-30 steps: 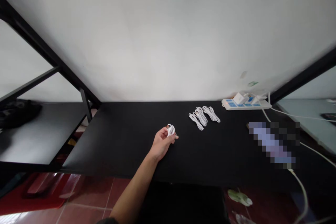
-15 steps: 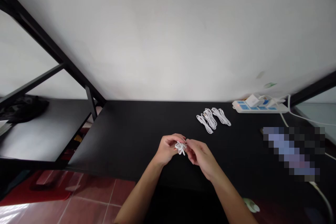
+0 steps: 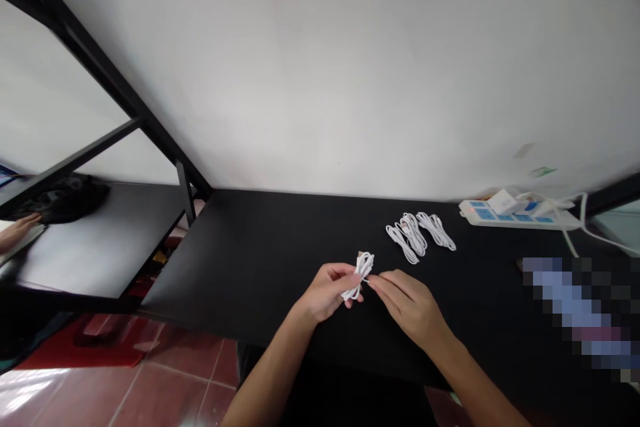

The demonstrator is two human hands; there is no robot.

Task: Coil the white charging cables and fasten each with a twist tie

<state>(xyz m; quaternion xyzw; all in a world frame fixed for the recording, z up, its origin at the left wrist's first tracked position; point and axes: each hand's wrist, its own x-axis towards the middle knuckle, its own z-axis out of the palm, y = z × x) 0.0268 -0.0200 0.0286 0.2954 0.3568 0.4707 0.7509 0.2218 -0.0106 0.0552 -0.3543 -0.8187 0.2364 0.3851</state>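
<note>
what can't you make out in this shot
All in the head view:
Middle of the held white cable bundle: hidden by the left hand.
What the right hand pinches: too small to tell.
Screen content of the elongated device: masked by pixel blocks.
Some sockets of the power strip: covered by the white adapter and plugs.
Another person's hand: cut off by the left edge.

- Coiled white cable (image 3: 363, 267): middle hidden by the left hand's (image 3: 327, 292) thumb.
- Thin white strand (image 3: 367, 281): tip hidden in the right hand (image 3: 407, 300).
- Pixelated object (image 3: 575, 310), right: details masked.
- Another person's hand (image 3: 17, 232), far left: cut off by the edge.
</note>
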